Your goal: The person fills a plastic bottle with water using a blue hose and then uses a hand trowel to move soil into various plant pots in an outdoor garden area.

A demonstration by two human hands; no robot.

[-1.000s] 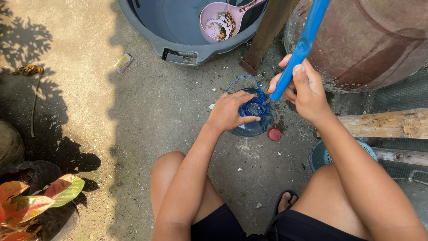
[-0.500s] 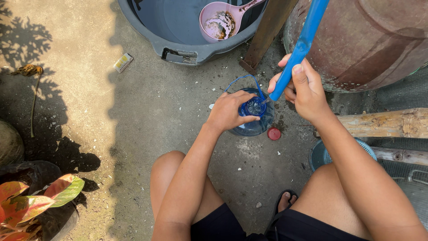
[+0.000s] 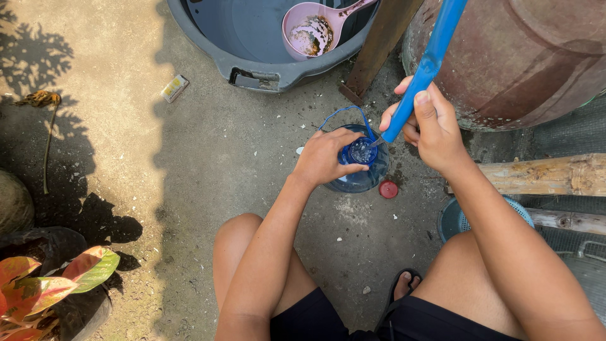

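Concrete yard floor (image 3: 208,158) bears a blue bottle (image 3: 360,173), held.

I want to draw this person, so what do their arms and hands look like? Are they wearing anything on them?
Both arms are bare all the way up: no sleeves show. The left hand and right hand wear no gloves, rings, watch or bracelets. The fingernails are short and plain.

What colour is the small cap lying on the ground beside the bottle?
Red. The cap lies on the concrete just right of the blue bottle, clearest in the head view.
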